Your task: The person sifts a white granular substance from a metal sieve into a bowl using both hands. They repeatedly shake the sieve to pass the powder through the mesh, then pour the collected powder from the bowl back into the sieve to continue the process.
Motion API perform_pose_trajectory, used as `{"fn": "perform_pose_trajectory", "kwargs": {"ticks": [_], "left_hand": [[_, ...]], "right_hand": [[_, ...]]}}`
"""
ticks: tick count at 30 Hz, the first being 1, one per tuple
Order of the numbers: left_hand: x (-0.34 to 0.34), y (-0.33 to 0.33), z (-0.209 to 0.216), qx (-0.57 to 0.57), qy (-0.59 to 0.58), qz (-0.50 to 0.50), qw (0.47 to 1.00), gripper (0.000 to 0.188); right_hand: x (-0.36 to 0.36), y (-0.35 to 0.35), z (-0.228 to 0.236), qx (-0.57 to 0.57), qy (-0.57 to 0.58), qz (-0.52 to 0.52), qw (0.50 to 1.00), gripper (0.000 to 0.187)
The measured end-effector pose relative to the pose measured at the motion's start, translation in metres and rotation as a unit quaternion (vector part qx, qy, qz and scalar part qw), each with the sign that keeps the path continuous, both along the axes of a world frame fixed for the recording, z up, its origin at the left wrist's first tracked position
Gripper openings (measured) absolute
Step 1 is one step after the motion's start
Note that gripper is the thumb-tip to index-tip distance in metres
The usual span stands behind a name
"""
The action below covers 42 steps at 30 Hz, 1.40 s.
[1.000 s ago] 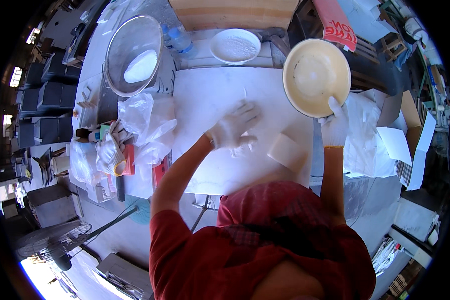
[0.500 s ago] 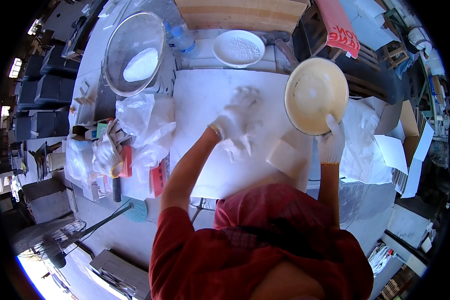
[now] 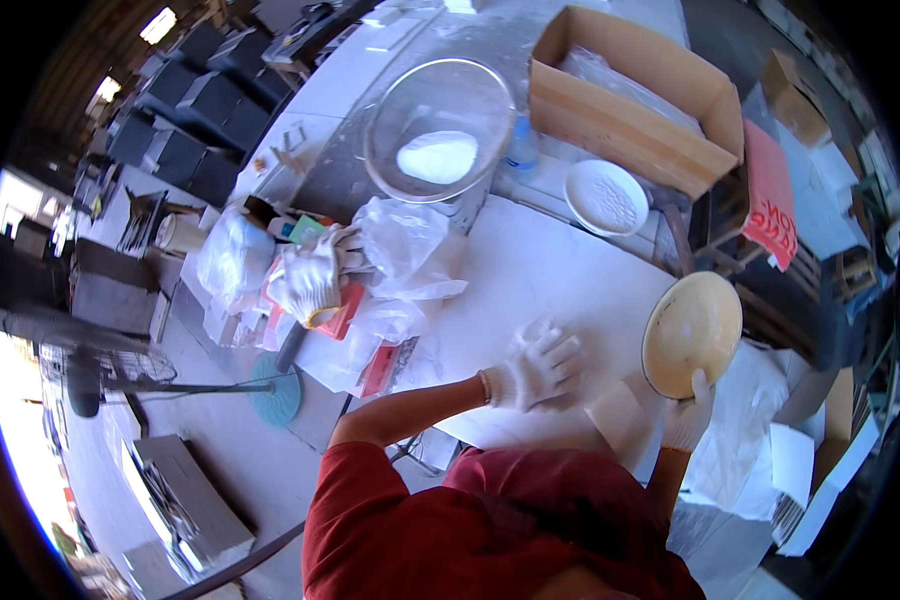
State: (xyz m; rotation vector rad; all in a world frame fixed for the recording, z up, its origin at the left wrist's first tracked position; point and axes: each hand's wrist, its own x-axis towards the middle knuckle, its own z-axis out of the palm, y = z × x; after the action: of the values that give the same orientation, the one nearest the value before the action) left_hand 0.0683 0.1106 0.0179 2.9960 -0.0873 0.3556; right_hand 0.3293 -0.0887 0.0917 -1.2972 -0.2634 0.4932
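My left hand point(image 3: 536, 368), in a white knit glove, lies on a white slab point(image 3: 530, 255) with its fingers apart; nothing shows in its grasp. To its right, a pale square block point(image 3: 615, 412) rests near the slab's front edge. My right hand point(image 3: 688, 412), also gloved, grips the lower rim of a shallow cream bowl point(image 3: 688, 325). The bowl is tipped so its inside faces up toward me, and it looks bare apart from pale smudges. Beyond the slab, a white bowl point(image 3: 607, 197) holds lumpy white powder. A large round mesh sieve point(image 3: 440, 92) holds a white powder heap point(image 3: 437, 157).
Left of the slab lie clear plastic bags point(image 3: 405, 240), spare gloves point(image 3: 310, 280) and red boxes. A cardboard box point(image 3: 630, 110) and a hammer point(image 3: 676, 225) lie at the far side. White plastic sheeting point(image 3: 745, 420) hangs at right. A fan point(image 3: 85, 375) stands left.
The whole view has turned, shifting the scene in the picture. My left hand has come nearer to me and to the block across the slab. My right hand still holds the cream bowl.
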Motion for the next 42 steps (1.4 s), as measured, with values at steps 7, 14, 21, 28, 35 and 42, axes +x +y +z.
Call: {"fn": "perform_pose_trajectory", "kwargs": {"ticks": [7,14,21,28,35,42], "left_hand": [[0.035,0.034,0.018,0.01,0.017,0.149,0.989,0.067],[0.075,-0.036,0.014,0.002,0.097,0.203,0.974,0.062],[0.082,-0.011,0.017,0.06,0.054,0.191,0.978,0.055],[0.003,0.05,0.017,-0.209,-0.21,0.379,0.876,0.048],[-0.019,0.027,-0.007,-0.119,-0.198,0.416,0.88,0.051],[0.07,-0.029,-0.003,-0.181,-0.241,0.432,0.85,0.054]], "right_hand": [[0.002,-0.002,0.001,0.058,0.126,0.023,0.99,0.064],[0.019,-0.033,-0.019,0.055,0.121,0.088,0.987,0.065],[0.018,-0.033,-0.019,-0.16,-0.322,0.073,0.93,0.041],[0.001,0.035,0.016,-0.046,-0.015,0.011,0.999,0.047],[-0.003,0.061,0.001,-0.166,-0.156,-0.046,0.973,0.052],[-0.053,0.055,0.005,-0.285,-0.259,0.048,0.922,0.053]]}}
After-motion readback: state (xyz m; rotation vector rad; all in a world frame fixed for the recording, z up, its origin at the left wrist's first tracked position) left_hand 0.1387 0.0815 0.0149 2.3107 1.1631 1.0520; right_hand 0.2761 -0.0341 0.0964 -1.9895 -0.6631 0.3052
